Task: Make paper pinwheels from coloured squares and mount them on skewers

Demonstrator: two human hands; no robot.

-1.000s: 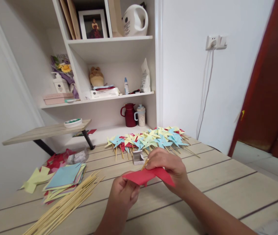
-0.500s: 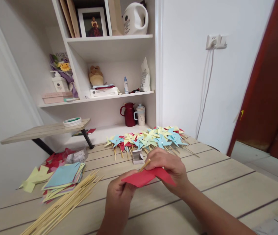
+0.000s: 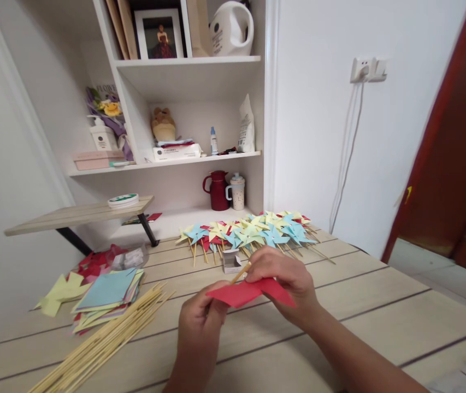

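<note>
My two hands hold a red paper pinwheel [image 3: 244, 293] just above the wooden table [image 3: 380, 305]. My left hand [image 3: 200, 323] pinches its left tip from below. My right hand [image 3: 284, 281] is closed over the paper's middle, and a thin wooden stick [image 3: 241, 272] pokes up and left out of its fingers. A small white open box [image 3: 231, 261] stands just behind the hands.
A row of finished blue, yellow and red pinwheels [image 3: 249, 233] lies at the table's back. Coloured paper squares [image 3: 104, 295] and a bundle of wooden skewers [image 3: 101, 341] lie on the left. White shelves [image 3: 183, 109] rise behind, and a red door [image 3: 454, 153] stands on the right.
My left hand has slid a little lower and left along the red paper. The right hand and the stick have barely moved; the view has shifted slightly.
</note>
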